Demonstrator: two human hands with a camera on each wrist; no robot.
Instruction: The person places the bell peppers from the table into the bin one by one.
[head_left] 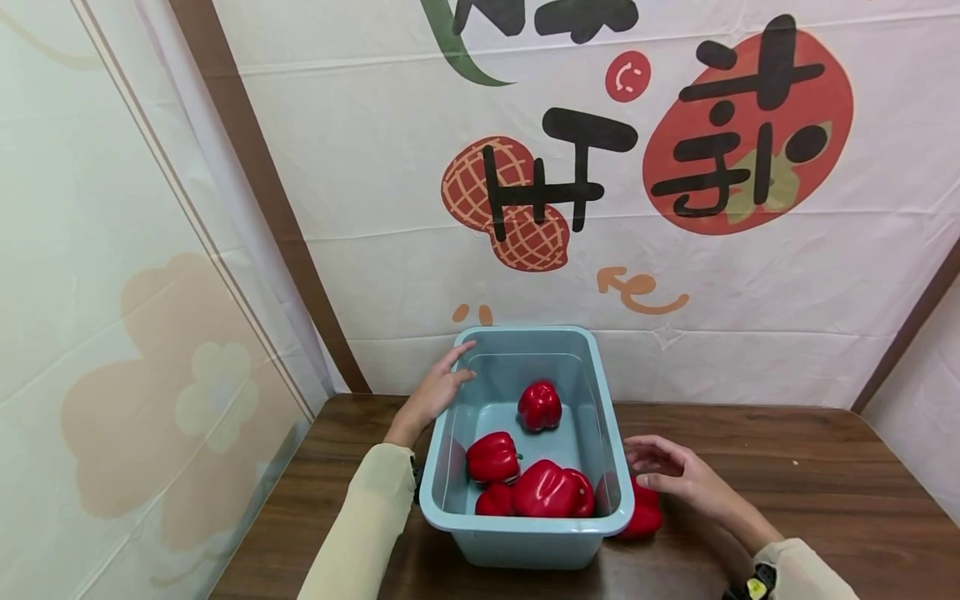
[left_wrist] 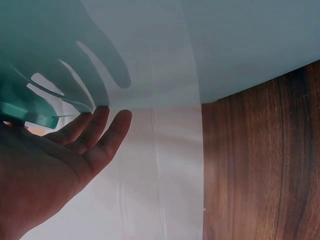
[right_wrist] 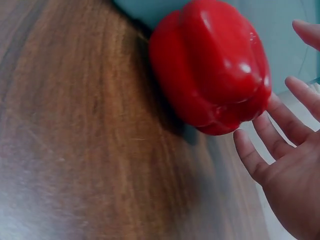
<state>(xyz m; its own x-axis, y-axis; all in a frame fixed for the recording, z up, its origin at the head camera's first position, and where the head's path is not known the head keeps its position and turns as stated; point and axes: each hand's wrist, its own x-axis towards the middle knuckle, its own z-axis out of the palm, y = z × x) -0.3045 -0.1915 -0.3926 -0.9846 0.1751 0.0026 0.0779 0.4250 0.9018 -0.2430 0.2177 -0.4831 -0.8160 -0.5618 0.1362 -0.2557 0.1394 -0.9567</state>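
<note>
A pale blue plastic bin (head_left: 525, 546) holds several red bell peppers (head_left: 539, 406), most of them near its close end. My left hand (head_left: 437, 392) rests at the bin's left rim, thumb and forefinger over the edge. In the left wrist view, the other fingers (left_wrist: 95, 132) extend loosely along the outer wall. Outside the bin's right wall, one red bell pepper (right_wrist: 210, 65) lies on the table. Beside it is my right hand (head_left: 686, 479), its fingers spread and loosely bent; the fingertips are close to the pepper, and contact is unclear.
The bin stands on a dark wood-grain table (head_left: 787, 475). Behind it hangs a white printed cloth (head_left: 375, 208), near the bin's far end. Another cloth wall (head_left: 112, 333) rises on the left.
</note>
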